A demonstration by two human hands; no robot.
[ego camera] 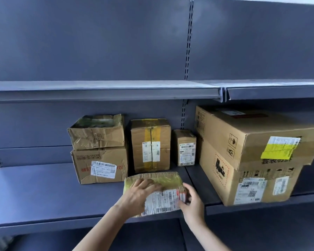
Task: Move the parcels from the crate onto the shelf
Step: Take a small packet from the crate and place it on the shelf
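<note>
Left hand [140,192] lies flat, fingers [153,184] straight, pressing the top of the taped parcel [156,192]. Right hand [191,201] has fingers curled round the parcel's right end. Parcel sits at the front of the grey shelf [43,192], before the tall box [150,144].

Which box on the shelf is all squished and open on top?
The crumpled box stacked on the box with red writing, at the left. Its top is torn open; the other boxes are taped shut.
</note>
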